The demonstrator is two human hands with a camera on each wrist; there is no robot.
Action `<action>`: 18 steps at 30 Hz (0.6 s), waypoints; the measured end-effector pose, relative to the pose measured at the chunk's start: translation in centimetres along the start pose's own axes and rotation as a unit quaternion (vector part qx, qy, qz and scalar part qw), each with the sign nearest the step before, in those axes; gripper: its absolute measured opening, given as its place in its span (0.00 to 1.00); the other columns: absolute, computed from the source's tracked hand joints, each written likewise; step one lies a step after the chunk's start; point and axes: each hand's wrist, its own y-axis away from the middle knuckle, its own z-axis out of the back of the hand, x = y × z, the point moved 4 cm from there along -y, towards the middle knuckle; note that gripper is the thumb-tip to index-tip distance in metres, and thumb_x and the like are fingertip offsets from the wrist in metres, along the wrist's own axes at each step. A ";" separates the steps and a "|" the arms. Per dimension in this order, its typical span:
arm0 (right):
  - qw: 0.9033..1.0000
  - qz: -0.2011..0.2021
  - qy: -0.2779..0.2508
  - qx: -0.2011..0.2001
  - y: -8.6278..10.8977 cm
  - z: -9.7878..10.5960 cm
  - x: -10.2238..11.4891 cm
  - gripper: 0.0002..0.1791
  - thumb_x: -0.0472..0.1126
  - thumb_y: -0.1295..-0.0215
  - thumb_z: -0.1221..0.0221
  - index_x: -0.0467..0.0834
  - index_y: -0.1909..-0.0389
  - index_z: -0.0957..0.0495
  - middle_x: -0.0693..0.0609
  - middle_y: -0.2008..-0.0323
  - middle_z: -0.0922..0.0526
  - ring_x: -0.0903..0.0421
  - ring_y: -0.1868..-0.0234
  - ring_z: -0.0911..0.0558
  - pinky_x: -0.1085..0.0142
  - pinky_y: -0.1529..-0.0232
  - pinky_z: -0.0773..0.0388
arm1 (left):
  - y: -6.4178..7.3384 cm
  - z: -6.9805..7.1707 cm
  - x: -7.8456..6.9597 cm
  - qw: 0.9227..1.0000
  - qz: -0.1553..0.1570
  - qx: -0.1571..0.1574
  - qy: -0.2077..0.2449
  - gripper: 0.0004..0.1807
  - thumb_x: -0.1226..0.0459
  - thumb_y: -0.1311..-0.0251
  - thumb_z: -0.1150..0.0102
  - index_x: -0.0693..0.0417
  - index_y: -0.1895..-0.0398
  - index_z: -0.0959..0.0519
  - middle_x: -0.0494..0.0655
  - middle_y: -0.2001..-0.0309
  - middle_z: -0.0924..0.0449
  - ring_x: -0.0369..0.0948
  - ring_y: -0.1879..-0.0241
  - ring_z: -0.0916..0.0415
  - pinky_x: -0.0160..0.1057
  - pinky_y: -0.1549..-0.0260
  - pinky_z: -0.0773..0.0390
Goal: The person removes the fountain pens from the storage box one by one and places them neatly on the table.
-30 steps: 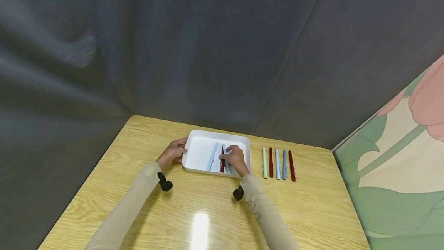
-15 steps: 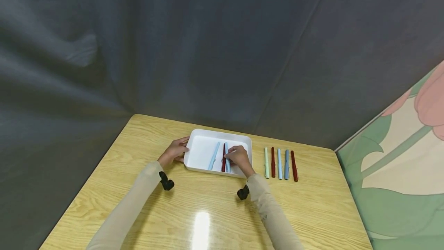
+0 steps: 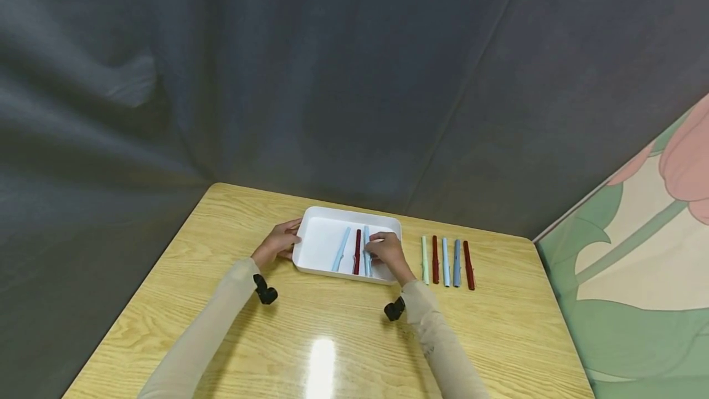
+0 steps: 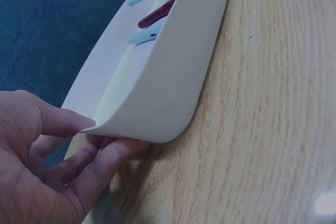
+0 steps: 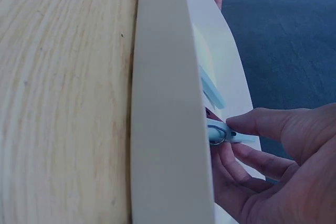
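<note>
My left hand point(image 3: 277, 241) grips the left end of a white tray point(image 3: 310, 257). In the left wrist view the thumb lies on the rim, with the fingers beneath. Inside the tray my right hand point(image 3: 389, 252) pinches a light blue pen point(image 3: 367, 236) between thumb and fingers. The right wrist view shows the wire clip of that held pen point(image 5: 216, 132). To its left, apart from it, lies a dark red pen point(image 3: 357, 251). Another light blue pen point(image 3: 341, 249) lies tilted further left. The tray's near wall hides the pens' lower ends in both wrist views.
Right of the tray several pens lie in a row on the wooden table point(image 3: 343, 325): pale green point(image 3: 424, 260), dark red point(image 3: 435, 260), light blue point(image 3: 445, 262), mid-blue point(image 3: 456, 263) and dark red point(image 3: 469, 265). A dark curtain point(image 3: 332, 109) hangs behind the table.
My right hand has shifted right with the light blue pen, leaving a gap beside the dark red pen, which now lies straighter and uncovered. The left hand still holds the tray's end.
</note>
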 end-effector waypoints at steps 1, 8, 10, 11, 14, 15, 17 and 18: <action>1.000 -0.001 -0.007 0.000 0.0 0.1 0.0 0.17 0.31 0.36 0.35 0.28 0.49 0.17 0.36 0.68 0.12 0.51 0.74 0.14 0.60 0.75 0.13 | 0.0 0.0 0.0 1.000 0.000 0.000 0.000 0.38 0.72 0.29 0.49 0.50 0.16 0.43 0.66 0.26 0.32 0.57 0.47 0.15 0.46 0.65 0.10; 0.999 -0.006 -0.041 0.001 -0.3 1.2 0.3 0.17 0.31 0.32 0.35 0.28 0.46 0.19 0.34 0.63 0.12 0.54 0.74 0.14 0.62 0.73 0.13 | -0.1 0.0 0.1 1.000 -0.001 0.003 0.002 0.39 0.73 0.29 0.49 0.51 0.16 0.43 0.67 0.27 0.32 0.57 0.48 0.15 0.46 0.64 0.10; 0.999 -0.002 -0.049 0.004 -0.3 1.6 0.4 0.16 0.31 0.31 0.35 0.29 0.45 0.19 0.32 0.61 0.12 0.53 0.73 0.13 0.63 0.73 0.13 | -0.2 0.0 0.1 1.000 -0.002 0.003 0.003 0.39 0.73 0.29 0.49 0.51 0.16 0.43 0.67 0.27 0.32 0.57 0.48 0.15 0.47 0.64 0.10; 0.999 -0.001 -0.051 0.007 -0.3 1.8 0.4 0.16 0.31 0.30 0.35 0.29 0.44 0.19 0.32 0.59 0.12 0.53 0.72 0.13 0.63 0.72 0.12 | -0.2 0.1 0.2 1.000 0.000 0.003 0.004 0.39 0.72 0.29 0.49 0.50 0.16 0.43 0.67 0.26 0.32 0.57 0.47 0.15 0.47 0.64 0.10; 0.998 0.006 -0.059 0.013 -0.3 2.4 0.5 0.17 0.32 0.29 0.36 0.29 0.43 0.20 0.32 0.58 0.12 0.53 0.71 0.12 0.58 0.68 0.10 | -0.3 0.0 0.2 1.000 0.001 0.002 0.004 0.39 0.72 0.29 0.50 0.50 0.16 0.43 0.67 0.26 0.33 0.58 0.46 0.15 0.47 0.64 0.10; 0.998 0.006 -0.065 0.013 -0.3 2.6 0.5 0.17 0.32 0.29 0.36 0.29 0.43 0.20 0.32 0.59 0.12 0.54 0.71 0.12 0.56 0.66 0.10 | -0.2 0.0 0.1 1.000 0.002 0.002 0.004 0.39 0.72 0.29 0.49 0.50 0.16 0.43 0.67 0.26 0.33 0.58 0.46 0.16 0.47 0.64 0.10; 0.997 0.011 -0.075 0.007 -0.3 3.0 0.6 0.17 0.32 0.29 0.36 0.29 0.43 0.20 0.34 0.60 0.12 0.56 0.71 0.13 0.51 0.63 0.10 | -0.2 0.0 0.1 1.000 0.001 0.003 0.007 0.39 0.73 0.29 0.49 0.50 0.16 0.43 0.67 0.26 0.32 0.58 0.46 0.16 0.47 0.64 0.10; 0.997 0.014 -0.081 0.002 -0.4 3.3 0.6 0.17 0.32 0.29 0.36 0.29 0.43 0.20 0.35 0.61 0.12 0.56 0.71 0.14 0.49 0.61 0.10 | -0.2 0.0 0.1 1.000 0.000 0.003 0.009 0.39 0.73 0.29 0.49 0.51 0.16 0.43 0.67 0.27 0.32 0.58 0.46 0.16 0.47 0.64 0.10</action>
